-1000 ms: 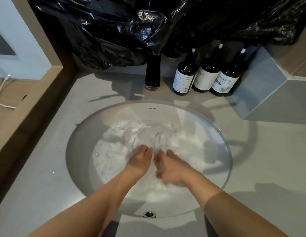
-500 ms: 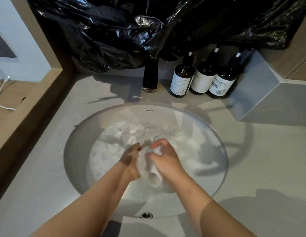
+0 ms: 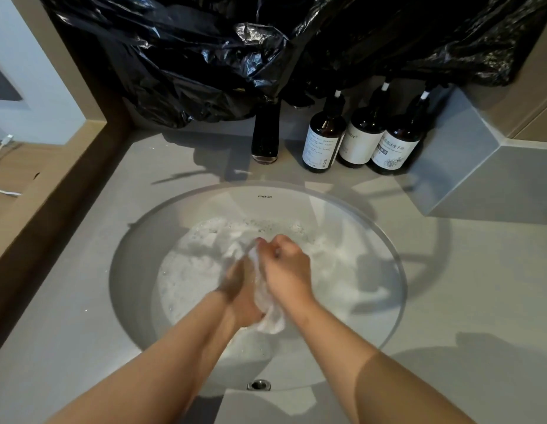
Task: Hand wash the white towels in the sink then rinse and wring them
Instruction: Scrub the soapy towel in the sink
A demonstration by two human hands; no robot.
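Countertop [image 3: 465, 286], sudsy sink [image 3: 137, 270], left hand [image 3: 241, 292], right hand [image 3: 286, 270] seemingly gripping towel [image 3: 270, 319]

Right hand [image 3: 286, 270] and left hand [image 3: 241, 296] have bunched up the towel [image 3: 267, 313] between them

We are in a bathroom: a round sink [image 3: 296, 191] sits in a grey counter [image 3: 82, 316], with three pump bottles [image 3: 321, 148] behind it.
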